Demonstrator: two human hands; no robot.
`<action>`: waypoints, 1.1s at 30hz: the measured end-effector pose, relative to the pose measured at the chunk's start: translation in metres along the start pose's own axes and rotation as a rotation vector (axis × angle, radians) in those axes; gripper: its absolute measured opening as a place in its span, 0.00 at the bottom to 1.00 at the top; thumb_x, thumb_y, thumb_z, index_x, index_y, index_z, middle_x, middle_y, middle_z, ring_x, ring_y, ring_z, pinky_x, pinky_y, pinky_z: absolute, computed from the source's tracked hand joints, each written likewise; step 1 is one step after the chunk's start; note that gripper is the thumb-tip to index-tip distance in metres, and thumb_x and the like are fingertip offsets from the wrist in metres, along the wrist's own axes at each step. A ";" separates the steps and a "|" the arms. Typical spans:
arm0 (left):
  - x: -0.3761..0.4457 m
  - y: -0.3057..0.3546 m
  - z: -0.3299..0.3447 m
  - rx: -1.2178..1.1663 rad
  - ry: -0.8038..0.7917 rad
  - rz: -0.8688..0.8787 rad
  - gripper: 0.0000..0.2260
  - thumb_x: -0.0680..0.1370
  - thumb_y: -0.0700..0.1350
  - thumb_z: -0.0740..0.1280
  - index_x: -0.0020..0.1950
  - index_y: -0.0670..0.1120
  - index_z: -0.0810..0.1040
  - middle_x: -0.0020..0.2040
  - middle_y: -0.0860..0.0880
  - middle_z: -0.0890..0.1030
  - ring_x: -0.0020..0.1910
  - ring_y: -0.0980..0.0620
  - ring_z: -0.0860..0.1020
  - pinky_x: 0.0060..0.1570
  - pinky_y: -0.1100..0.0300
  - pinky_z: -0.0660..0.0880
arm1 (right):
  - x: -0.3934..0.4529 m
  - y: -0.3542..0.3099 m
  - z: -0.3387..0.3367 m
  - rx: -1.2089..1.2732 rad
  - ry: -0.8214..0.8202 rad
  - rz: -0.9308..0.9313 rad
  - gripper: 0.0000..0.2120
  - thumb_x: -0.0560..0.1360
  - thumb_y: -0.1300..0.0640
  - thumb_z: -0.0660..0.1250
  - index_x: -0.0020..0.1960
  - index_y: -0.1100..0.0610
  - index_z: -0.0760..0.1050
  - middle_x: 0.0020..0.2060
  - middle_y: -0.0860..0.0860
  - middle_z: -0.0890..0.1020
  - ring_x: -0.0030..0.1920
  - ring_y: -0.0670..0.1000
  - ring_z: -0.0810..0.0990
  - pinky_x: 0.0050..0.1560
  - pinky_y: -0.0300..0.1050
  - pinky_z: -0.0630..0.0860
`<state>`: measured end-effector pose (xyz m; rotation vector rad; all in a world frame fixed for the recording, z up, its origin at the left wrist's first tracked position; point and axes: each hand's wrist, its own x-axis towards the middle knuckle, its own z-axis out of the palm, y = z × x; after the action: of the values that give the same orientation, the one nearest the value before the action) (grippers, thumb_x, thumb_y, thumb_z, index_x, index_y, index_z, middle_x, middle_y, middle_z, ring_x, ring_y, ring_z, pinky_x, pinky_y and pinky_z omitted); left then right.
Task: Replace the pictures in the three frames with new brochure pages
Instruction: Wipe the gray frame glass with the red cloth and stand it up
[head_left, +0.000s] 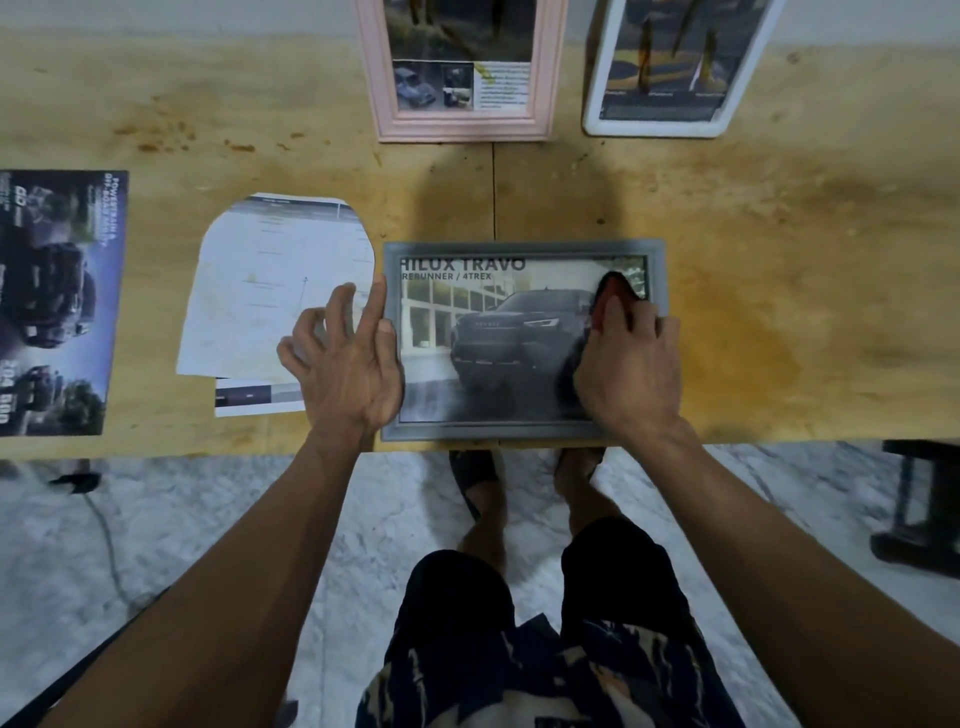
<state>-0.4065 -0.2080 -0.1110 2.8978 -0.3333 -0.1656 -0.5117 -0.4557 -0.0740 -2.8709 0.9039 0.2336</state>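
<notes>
The grey frame (523, 340) lay flat at centre of the picture, at the near edge of the table (727, 218), a truck page showing in it. The left hand (345, 364) rested on its left rail, fingers spread; the right hand (631, 364) gripped a dark red cloth (613, 296) pressed on the glazing. The frame looked rigid and light, its front slick and probably breakable, so the rails seemed the place to hold it. The pink frame (462, 67) and white frame (675, 67) lay at the top, loose pages (275, 291) at centre left
</notes>
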 end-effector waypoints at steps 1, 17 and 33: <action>0.000 0.000 0.000 0.001 0.000 0.000 0.21 0.85 0.54 0.49 0.79 0.61 0.59 0.76 0.52 0.63 0.69 0.41 0.62 0.63 0.41 0.59 | -0.002 -0.007 -0.002 -0.039 -0.015 -0.018 0.26 0.75 0.54 0.51 0.67 0.65 0.69 0.60 0.63 0.74 0.55 0.64 0.70 0.49 0.52 0.63; -0.001 0.002 -0.003 -0.030 -0.039 -0.022 0.21 0.85 0.57 0.47 0.79 0.63 0.57 0.76 0.52 0.60 0.68 0.40 0.61 0.61 0.41 0.58 | -0.057 -0.079 -0.001 0.135 -0.250 -0.700 0.18 0.76 0.58 0.60 0.64 0.47 0.75 0.60 0.49 0.72 0.62 0.57 0.66 0.57 0.60 0.68; -0.005 0.010 -0.010 -0.029 -0.096 -0.083 0.21 0.84 0.58 0.47 0.79 0.62 0.55 0.77 0.53 0.59 0.71 0.41 0.58 0.64 0.36 0.56 | -0.023 0.062 -0.049 -0.371 -0.230 -0.666 0.05 0.65 0.60 0.77 0.35 0.56 0.80 0.41 0.55 0.78 0.47 0.61 0.76 0.36 0.50 0.61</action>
<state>-0.4119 -0.2149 -0.0989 2.8827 -0.2253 -0.3210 -0.5610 -0.5015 -0.0261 -3.1758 -0.1737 0.6900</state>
